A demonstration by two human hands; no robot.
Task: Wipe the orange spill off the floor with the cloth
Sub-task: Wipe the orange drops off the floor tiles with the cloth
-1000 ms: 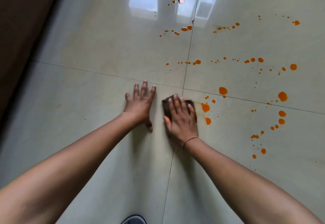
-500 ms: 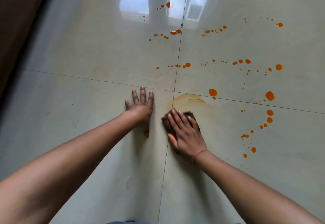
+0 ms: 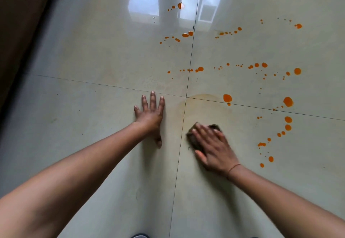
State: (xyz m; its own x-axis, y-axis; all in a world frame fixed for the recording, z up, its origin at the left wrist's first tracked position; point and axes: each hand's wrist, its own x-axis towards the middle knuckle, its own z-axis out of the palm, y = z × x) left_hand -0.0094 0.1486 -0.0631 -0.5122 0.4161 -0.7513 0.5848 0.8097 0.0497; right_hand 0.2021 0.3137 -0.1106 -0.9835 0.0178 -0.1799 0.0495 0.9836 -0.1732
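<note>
Orange spill drops [image 3: 227,98] lie scattered over the glossy pale floor tiles [image 3: 93,60], mostly to the right and ahead of me. A faint orange smear [image 3: 199,99] marks the tile corner where the joints cross. My right hand [image 3: 214,148] presses flat on a dark brown cloth [image 3: 194,140], which peeks out under the fingers, just right of the vertical tile joint. My left hand [image 3: 150,114] rests flat on the floor with fingers spread, to the left of the joint, holding nothing.
A dark brown wall or furniture edge [image 3: 22,32] runs along the left side. Window reflections [image 3: 145,0] shine on the floor ahead. More orange drops [image 3: 287,123] trail down the right side.
My right hand has dragged the cloth toward me and slightly right. The drops near the tile corner are gone, leaving a faint smear. My left hand stays planted.
</note>
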